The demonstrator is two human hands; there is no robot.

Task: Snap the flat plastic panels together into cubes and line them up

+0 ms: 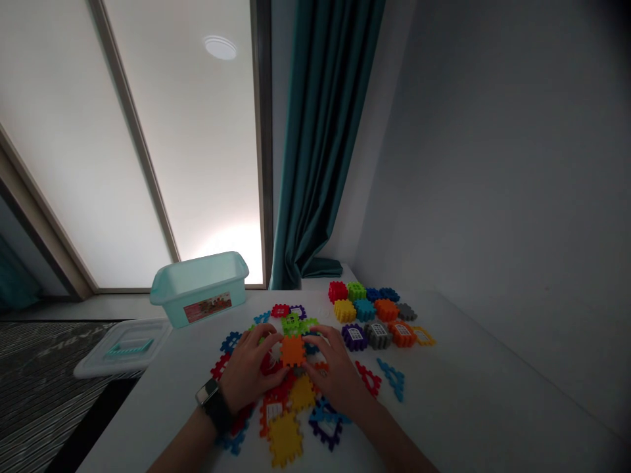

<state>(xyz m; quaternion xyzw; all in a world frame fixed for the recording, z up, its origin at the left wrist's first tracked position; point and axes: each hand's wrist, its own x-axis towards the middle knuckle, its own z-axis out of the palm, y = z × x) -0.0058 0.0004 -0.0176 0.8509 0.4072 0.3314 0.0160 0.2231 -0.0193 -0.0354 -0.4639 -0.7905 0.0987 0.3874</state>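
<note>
The left hand [249,371] and right hand [335,376] are coming together at lower center, clamped from both sides on a bright orange square plastic waffle block [292,351]. The block is sitting between the fingertips, just above a loose heap of multicolored flat plastic waffle pieces on the white counter [468,401]. A yellow square plastic piece [284,438] is lying at bottom center, and a lime green plastic piece [294,324] is lying just beyond the hands. A black smartwatch [209,402] is sitting on the left wrist. Rows of assembled multicolored plastic cubes [365,312] are standing at upper right of the pile. A pale mint plastic storage bin [200,287] is sitting at the counter's far left corner, with its clear plastic lid [123,348] lying below it at left.
</note>
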